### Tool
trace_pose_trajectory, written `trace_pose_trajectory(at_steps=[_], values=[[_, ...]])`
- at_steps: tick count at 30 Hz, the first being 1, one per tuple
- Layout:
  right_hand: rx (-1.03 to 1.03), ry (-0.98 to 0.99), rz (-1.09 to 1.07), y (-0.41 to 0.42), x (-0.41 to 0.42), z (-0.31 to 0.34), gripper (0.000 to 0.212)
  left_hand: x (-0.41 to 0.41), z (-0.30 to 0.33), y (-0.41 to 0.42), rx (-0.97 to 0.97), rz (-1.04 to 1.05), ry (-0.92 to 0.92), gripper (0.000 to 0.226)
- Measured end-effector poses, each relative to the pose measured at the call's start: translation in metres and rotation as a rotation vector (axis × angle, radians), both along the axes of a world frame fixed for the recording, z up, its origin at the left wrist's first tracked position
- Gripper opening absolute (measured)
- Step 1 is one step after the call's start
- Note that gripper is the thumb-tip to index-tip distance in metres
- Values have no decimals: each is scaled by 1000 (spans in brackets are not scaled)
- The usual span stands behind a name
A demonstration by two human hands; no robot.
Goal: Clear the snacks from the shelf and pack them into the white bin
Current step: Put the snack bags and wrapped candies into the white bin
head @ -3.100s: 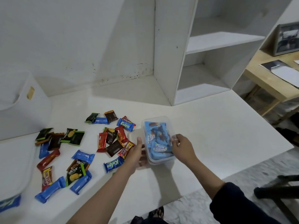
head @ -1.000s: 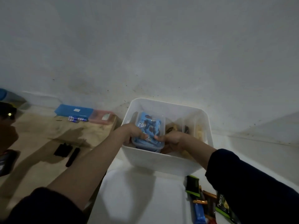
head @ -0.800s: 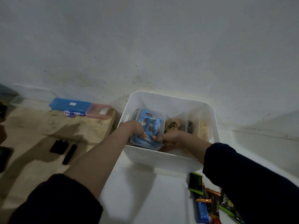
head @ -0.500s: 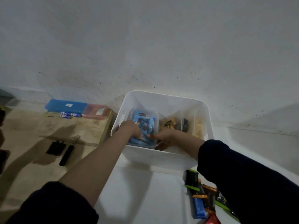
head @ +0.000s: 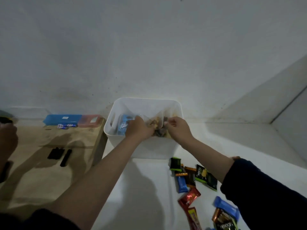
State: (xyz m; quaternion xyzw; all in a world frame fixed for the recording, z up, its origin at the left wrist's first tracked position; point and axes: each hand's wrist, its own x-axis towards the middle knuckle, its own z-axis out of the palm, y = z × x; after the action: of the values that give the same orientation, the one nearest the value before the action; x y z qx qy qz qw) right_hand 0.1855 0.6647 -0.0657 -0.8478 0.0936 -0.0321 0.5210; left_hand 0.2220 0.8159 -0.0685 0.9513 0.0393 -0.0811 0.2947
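Clear snack tub in white bin, between left hand, right hand.

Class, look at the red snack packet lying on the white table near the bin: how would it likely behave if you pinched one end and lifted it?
The red snack packet looks thin and crinkled, so probably light and somewhat floppy. Its glossy wrapper may be slippery. It lies flat, so it is unlikely to roll.

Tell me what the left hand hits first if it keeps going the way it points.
The left hand points forward and down into the white bin. It would likely meet the clear container of brown snacks at its fingertips first; depth is unclear.
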Motion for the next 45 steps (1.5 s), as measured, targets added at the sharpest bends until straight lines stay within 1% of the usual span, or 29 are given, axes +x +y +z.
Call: trace_pose_trajectory(at_steps=[1,3,5,7,10,11,14,16,18,20,23,25,28,30,32,36,39,41,43,45], values=[[-12,-57,-45,-10,-19,2,24,-14,1,-11,-10,-13,-46,74],[-32,-142,-114,-31,-59,-1,23,-46,4,-35,-50,-54,-144,72],[-78,-164,-164,-52,-99,-11,23,-80,0,-57,-73,-98,-195,79],[-147,-125,-202,-76,-136,-33,27,-114,-13,-77,-40,-138,-150,81],[-255,-9,-240,-108,-190,-69,36,-160,-43,-98,-3,-202,-58,79],[-280,25,-261,-118,-208,-83,38,-174,-56,-103,1,-220,-32,82],[-345,124,-328,-141,-255,-120,44,-223,-95,-116,27,-238,87,99],[-423,164,-361,-152,-280,-143,46,-260,-121,-122,68,-207,163,106],[-469,199,-375,-163,-298,-164,49,-293,-145,-125,94,-170,199,112],[-505,267,-390,-172,-311,-183,59,-316,-167,-128,109,-107,213,117],[-569,315,-403,-183,-323,-200,77,-333,-186,-133,102,54,210,119],[-601,357,-367,-194,-323,-201,89,-335,-191,-139,91,188,196,121],[-634,418,-229,-218,-318,-202,103,-337,-196,-150,88,356,218,123],[-649,438,-127,-231,-316,-206,108,-338,-199,-159,86,398,229,122],[-717,424,-28,-241,-316,-210,114,-340,-202,-170,106,413,203,118],[-826,412,128,-258,-310,-215,114,-348,-207,-201,139,440,139,100],[-810,400,132,-267,-296,-217,111,-352,-212,-224,175,402,90,80],[-812,389,105,-275,-284,-217,110,-349,-213,-235,222,339,51,70],[-799,402,84,-287,-270,-215,113,-343,-213,-244,292,270,34,61],[-766,401,64,-301,-255,-213,119,-333,-214,-250,319,229,57,55]])
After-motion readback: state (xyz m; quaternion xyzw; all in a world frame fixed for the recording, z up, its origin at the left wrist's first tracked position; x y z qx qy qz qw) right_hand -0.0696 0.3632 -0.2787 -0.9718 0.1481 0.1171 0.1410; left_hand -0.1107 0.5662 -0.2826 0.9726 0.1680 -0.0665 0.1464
